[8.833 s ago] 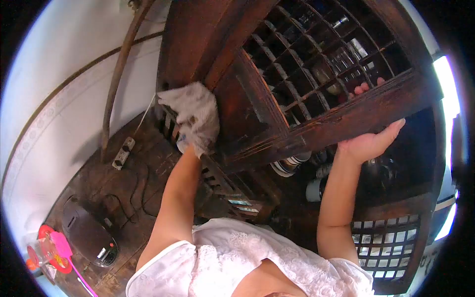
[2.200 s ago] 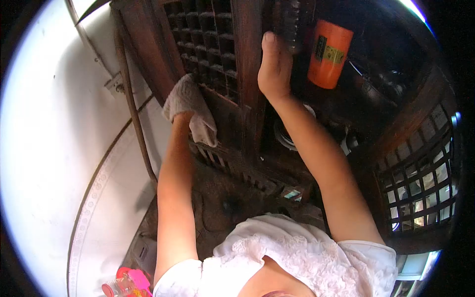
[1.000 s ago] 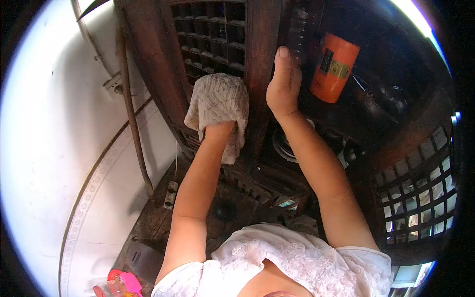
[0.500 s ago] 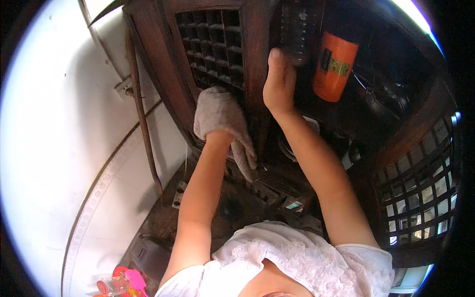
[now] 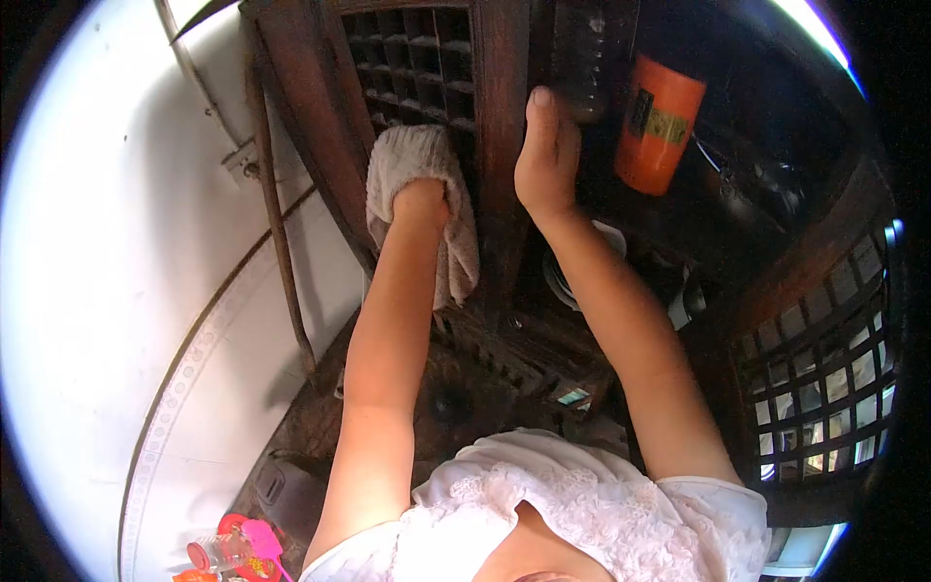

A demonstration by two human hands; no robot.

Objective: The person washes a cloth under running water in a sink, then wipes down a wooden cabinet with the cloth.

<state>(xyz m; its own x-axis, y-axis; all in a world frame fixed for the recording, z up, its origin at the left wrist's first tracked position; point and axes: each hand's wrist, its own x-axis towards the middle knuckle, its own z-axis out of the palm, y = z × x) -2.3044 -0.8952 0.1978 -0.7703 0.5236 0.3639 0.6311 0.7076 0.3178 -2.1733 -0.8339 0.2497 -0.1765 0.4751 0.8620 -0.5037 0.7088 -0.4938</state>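
A grey-beige cloth is draped over my left hand, which presses it against the lattice panel of the dark wooden cabinet door. The cloth hides most of those fingers, and its loose end hangs below the wrist. My right hand is upright beside the door's right edge, thumb stretched upward. Its other fingers are mostly hidden in shadow; nothing shows held in it. To its right, inside the dark cabinet, stands an orange cylindrical canister with a dark and gold label.
Dishes sit on a lower shelf behind my right forearm. Another lattice door stands at the right. A wooden stick leans along the white wall. Plastic items, pink and red, lie at the lower left.
My left hand and the cloth have moved up and slightly left on the lattice panel. The right hand stays by the door's edge. The view has shifted slightly.
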